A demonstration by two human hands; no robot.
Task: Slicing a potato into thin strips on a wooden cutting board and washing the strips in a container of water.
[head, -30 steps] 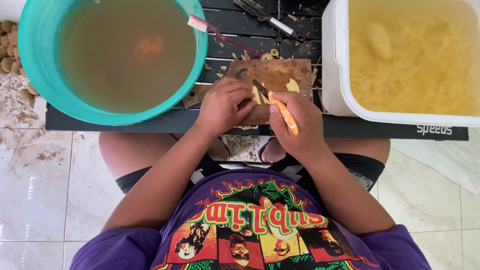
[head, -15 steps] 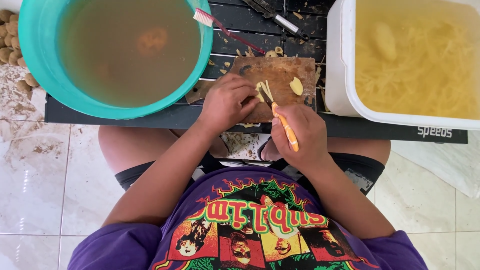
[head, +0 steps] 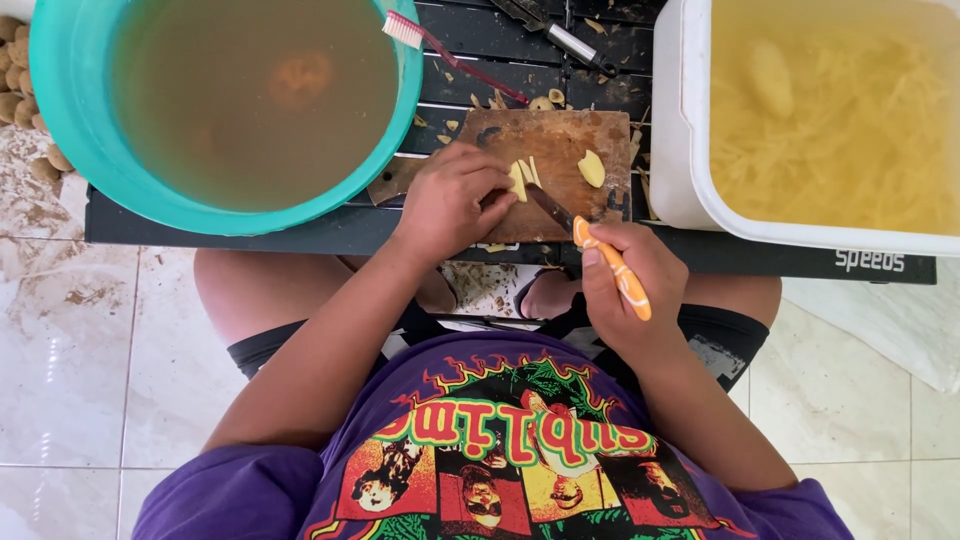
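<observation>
Orange-handled knife (head: 600,252) sits in the right hand's (head: 630,290) closed grip; left hand (head: 450,200) pins potato slices (head: 522,178).

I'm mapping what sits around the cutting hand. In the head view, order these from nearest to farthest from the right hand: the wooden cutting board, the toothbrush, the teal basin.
From the right hand, which holds the orange-handled knife:
1. Wooden cutting board, just ahead of the hand; the blade lies over it.
2. Toothbrush, farther ahead and left, its head on the basin's rim.
3. Teal basin, far left, full of murky water.
</observation>
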